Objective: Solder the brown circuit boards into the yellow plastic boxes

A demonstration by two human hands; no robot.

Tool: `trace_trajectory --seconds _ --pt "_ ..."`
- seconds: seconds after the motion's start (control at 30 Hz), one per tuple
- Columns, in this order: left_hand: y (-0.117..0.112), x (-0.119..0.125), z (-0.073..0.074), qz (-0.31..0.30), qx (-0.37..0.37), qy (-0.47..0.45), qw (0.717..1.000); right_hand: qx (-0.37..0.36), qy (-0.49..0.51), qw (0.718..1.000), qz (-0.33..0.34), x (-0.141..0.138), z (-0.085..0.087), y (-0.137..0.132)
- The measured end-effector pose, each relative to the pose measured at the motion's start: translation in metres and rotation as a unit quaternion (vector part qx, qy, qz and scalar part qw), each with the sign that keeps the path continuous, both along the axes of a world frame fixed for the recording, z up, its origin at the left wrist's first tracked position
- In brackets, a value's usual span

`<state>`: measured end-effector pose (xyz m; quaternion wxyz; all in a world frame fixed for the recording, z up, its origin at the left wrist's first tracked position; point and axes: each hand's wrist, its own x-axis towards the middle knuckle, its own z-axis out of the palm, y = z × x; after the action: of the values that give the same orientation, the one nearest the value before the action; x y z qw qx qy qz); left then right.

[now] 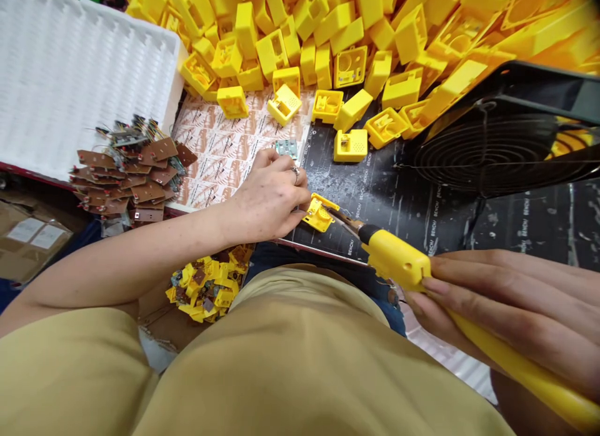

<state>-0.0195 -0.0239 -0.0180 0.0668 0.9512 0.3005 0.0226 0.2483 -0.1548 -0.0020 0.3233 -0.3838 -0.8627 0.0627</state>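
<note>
My left hand (272, 195) is closed at the bench edge, its fingertips on a small yellow plastic casing (320, 214) with an open inside. My right hand (506, 298) grips a yellow soldering gun (398, 258) with a black collar and a thin metal tip. The tip reaches the right side of that casing; whether they touch, I cannot tell. Just beyond my left knuckles lies a small green circuit board (287, 148), partly hidden by the hand.
Many yellow casings (351, 67) are heaped at the back. A black fan (482, 142) stands on the right. At left are stacked brown circuit boards (134, 173) and a white foam tray (84, 74). Below the bench edge sits a pile of yellow pieces (206, 286).
</note>
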Motion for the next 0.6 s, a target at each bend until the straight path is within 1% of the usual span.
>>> trace_trajectory --seconds 0.1,0.27,0.37,0.43,0.5,0.53,0.6 --pt "0.001 0.001 0.0 -0.002 0.001 0.0 1.0 -0.013 0.022 0.999 -0.032 -0.003 -0.001 -0.002" --pt "0.002 0.001 0.001 -0.007 0.008 0.004 1.0 -0.03 0.03 0.998 -0.037 -0.008 0.002 -0.001" --pt "-0.002 -0.006 0.003 -0.011 0.002 -0.006 1.0 -0.03 0.021 0.998 -0.046 -0.007 -0.001 0.002" --pt "-0.008 -0.014 0.003 -0.017 -0.022 -0.047 0.998 -0.01 0.018 0.998 -0.061 -0.002 -0.006 0.005" --pt "-0.015 -0.022 -0.003 -0.006 -0.04 -0.109 0.993 0.001 0.014 0.998 -0.057 0.006 -0.012 0.008" --pt "-0.019 -0.025 -0.007 0.004 -0.037 -0.138 0.99 0.0 0.008 0.999 -0.044 0.01 -0.015 0.01" --pt "-0.026 -0.028 -0.015 0.019 -0.007 -0.17 0.985 -0.014 -0.008 1.0 -0.024 0.014 -0.018 0.01"
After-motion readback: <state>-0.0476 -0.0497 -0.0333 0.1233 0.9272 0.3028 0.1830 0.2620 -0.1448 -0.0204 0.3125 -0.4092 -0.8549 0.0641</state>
